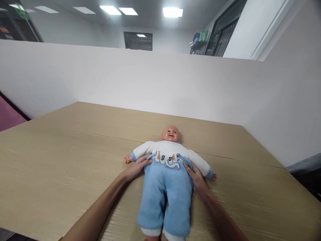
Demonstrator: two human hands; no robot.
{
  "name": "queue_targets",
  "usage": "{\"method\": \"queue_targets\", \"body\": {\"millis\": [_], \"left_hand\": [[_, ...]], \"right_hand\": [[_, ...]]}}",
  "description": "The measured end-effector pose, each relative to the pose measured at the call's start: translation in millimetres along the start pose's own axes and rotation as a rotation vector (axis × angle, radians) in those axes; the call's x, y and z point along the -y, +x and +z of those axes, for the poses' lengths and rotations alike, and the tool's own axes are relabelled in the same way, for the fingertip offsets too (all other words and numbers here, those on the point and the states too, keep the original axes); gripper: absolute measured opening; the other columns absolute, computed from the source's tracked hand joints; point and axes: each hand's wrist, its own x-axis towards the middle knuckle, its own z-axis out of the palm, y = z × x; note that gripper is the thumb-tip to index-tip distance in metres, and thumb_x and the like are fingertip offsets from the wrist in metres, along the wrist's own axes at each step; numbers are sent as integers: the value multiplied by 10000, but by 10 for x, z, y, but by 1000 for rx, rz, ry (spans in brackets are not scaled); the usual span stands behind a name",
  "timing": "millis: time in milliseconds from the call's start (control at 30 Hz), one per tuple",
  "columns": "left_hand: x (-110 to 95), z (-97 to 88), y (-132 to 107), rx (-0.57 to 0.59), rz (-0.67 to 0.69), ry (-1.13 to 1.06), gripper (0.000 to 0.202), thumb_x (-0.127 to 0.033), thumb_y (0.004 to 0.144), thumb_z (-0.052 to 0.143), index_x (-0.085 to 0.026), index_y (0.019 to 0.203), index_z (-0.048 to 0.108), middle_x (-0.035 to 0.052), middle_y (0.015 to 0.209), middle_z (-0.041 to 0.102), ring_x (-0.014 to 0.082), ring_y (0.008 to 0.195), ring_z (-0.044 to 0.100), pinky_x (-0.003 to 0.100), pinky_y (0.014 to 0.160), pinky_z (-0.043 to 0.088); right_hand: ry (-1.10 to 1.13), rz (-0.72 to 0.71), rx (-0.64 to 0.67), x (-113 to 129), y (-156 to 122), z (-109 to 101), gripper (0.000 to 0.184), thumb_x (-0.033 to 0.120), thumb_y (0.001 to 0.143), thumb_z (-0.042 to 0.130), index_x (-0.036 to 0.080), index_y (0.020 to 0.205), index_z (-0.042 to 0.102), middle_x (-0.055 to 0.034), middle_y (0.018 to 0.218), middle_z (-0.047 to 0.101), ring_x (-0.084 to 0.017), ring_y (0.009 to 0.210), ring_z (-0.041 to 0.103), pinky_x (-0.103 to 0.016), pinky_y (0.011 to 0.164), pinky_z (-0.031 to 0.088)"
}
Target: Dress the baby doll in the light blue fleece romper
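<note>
A baby doll (pixel 171 133) lies on its back on the table, head away from me and arms spread. It wears a white long-sleeved top (pixel 165 146) with blue cuffs and fuzzy light blue trousers (pixel 165 177) with a white elephant face at the waist. My left hand (pixel 137 166) is at the trousers' waist on the left, fingers closed on the edge by a blue strap. On the right side of the waist, my right hand (pixel 195 174) grips the trousers, thumb on the front below the other strap. Some fingertips of both hands are hidden.
The wide wooden table (pixel 75 157) has seams running across it. Behind it rises a low white wall (pixel 140 80), with a room and ceiling lights beyond. A pink panel (pixel 10 113) is at the far left, and a dark object (pixel 308 177) at the right edge.
</note>
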Motion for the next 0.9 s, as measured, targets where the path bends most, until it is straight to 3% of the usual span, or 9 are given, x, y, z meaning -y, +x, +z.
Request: {"method": "queue_targets", "body": {"millis": [100, 200, 267, 367, 500, 600, 700, 767, 900], "left_hand": [[-64, -16, -40, -7, 145, 261, 356, -531, 968, 701, -252, 1187, 713, 70, 1301, 685, 289, 1259, 577, 363, 1099, 423], [-117, 27, -74, 6, 273, 418, 340, -558, 1011, 635, -218, 1013, 651, 56, 1045, 642, 250, 1014, 570, 321, 912, 454], [-133, 96, -66, -49, 391, 479, 347, -545, 1017, 638, -207, 944, 604, 40, 962, 583, 227, 943, 529, 312, 880, 439], [-124, 227, 10, -153, 552, 464, 326, -510, 1045, 611, -202, 942, 582, 47, 996, 569, 228, 1007, 526, 332, 970, 426], [-67, 277, 130, -221, 455, 388, 369, -556, 1069, 540, -204, 960, 556, 20, 941, 538, 206, 920, 496, 305, 858, 418], [-39, 139, 125, -147, 369, 461, 395, -576, 1058, 530, -198, 956, 579, 20, 940, 558, 216, 916, 502, 311, 851, 419], [-52, -40, 52, -16, 350, 571, 343, -524, 1041, 565, -192, 1057, 649, 57, 1065, 637, 266, 1052, 563, 356, 975, 442], [-68, -110, 9, 38, 329, 603, 342, -492, 1034, 585, -201, 1186, 678, 88, 1191, 676, 306, 1196, 575, 390, 1086, 423], [-58, -77, 11, 11, 279, 518, 439, -499, 1024, 601, -237, 1370, 670, 106, 1429, 669, 329, 1358, 564, 440, 1226, 357]], "right_hand": [[-366, -246, -90, 27, -57, -8, 338, 572, 915, 783, 239, 893, 728, -20, 882, 713, -236, 874, 641, -369, 886, 508], [-625, -430, -204, 52, -162, 12, 327, 509, 983, 712, 238, 812, 648, -1, 752, 612, -207, 740, 559, -344, 763, 446], [-640, -480, -214, 53, -190, 31, 289, 490, 1003, 685, 244, 855, 649, -7, 777, 625, -216, 759, 566, -343, 772, 443], [-520, -449, -217, 24, -106, 48, 295, 539, 1019, 647, 259, 926, 657, -19, 863, 654, -240, 854, 589, -346, 838, 466], [-340, -285, -162, -11, 86, -17, 384, 655, 973, 660, 273, 995, 678, -21, 975, 686, -264, 971, 595, -350, 933, 482], [-448, -272, -80, 25, 114, -159, 386, 643, 955, 684, 261, 896, 679, -23, 908, 678, -266, 919, 584, -360, 902, 477], [-612, -326, 21, 77, 58, -291, 322, 548, 987, 652, 259, 857, 712, -54, 931, 705, -290, 950, 607, -400, 958, 470], [-623, -335, 65, 73, 28, -314, 276, 505, 987, 639, 268, 941, 774, -80, 1057, 744, -316, 1074, 630, -443, 1075, 449], [-391, -208, -19, -45, 34, -192, 368, 555, 926, 702, 286, 1150, 813, -78, 1322, 750, -331, 1356, 576, -504, 1304, 288]]}}
